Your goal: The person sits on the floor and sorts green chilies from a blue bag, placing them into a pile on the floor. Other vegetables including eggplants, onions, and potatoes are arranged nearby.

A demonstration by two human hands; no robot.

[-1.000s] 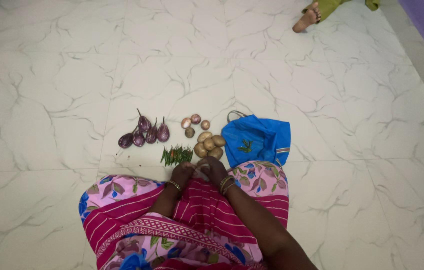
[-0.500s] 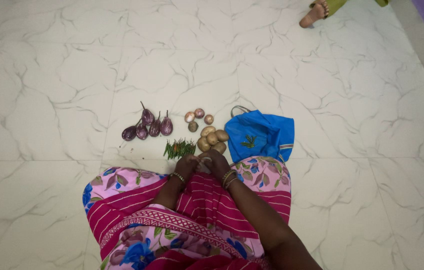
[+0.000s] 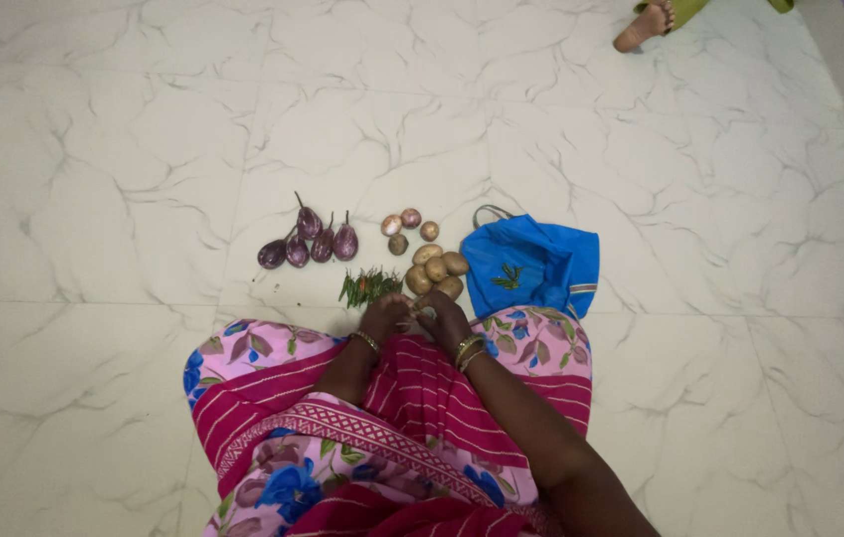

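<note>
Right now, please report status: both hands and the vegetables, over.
Left hand and right hand together over lap, something small between the fingers, unclear. Chillies and potatoes just ahead on floor. Blue bag right.

The room was evenly and softly lit, with only faint shadows on the pale marble floor (image 3: pixel 144 149). Focus was fair (slightly soft toward the stretched wide-angle corners), with no harsh glare.

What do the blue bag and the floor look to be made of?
Blue bag: likely woven cloth, matte; it lies slumped in soft folds, with a thin looped handle. Floor: probably polished marble or marble-look tile; glossy white with grey veins and straight joint lines. The pictures cannot settle stone versus ceramic.
</note>
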